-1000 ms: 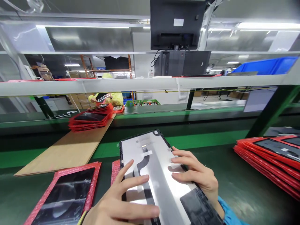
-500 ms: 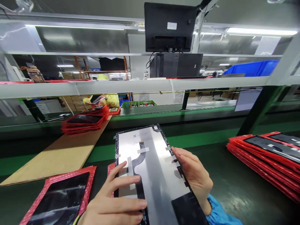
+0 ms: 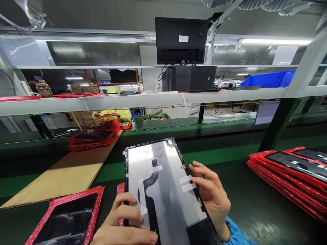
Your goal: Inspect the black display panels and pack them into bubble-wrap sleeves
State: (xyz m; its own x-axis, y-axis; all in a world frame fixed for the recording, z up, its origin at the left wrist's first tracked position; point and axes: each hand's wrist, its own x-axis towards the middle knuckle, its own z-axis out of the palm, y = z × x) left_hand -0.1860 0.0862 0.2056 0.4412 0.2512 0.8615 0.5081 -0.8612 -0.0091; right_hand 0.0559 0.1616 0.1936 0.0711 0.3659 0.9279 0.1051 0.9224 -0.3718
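Note:
A tablet display panel (image 3: 168, 190) is tilted in front of me, its silvery back up, with a black ribbon cable (image 3: 150, 200), strips of pale tape and a dark frame round it. My left hand (image 3: 127, 217) grips its lower left side, fingers lying over the back. At the right edge, my right hand (image 3: 212, 194) has its fingers curled against the frame, one fingertip at the tape strips (image 3: 187, 183); its thumb is hidden. Left of the panel, a dark screen (image 3: 68, 217) rests on a red bubble-wrap bag (image 3: 95, 207).
Stacked red bags with panels (image 3: 286, 180) stand on the green bench at right. Another red stack (image 3: 94, 136) sits on a wooden board (image 3: 63, 173). Beyond a white shelf beam (image 3: 143, 100) are a monitor (image 3: 181, 41), a blue bin (image 3: 268, 80) and a person in yellow (image 3: 124, 114).
My left hand has slid down and left on the panel, its fingers drawn back. The right fingers have lifted and spread a little at the edge, showing more tape. The view has tipped upward.

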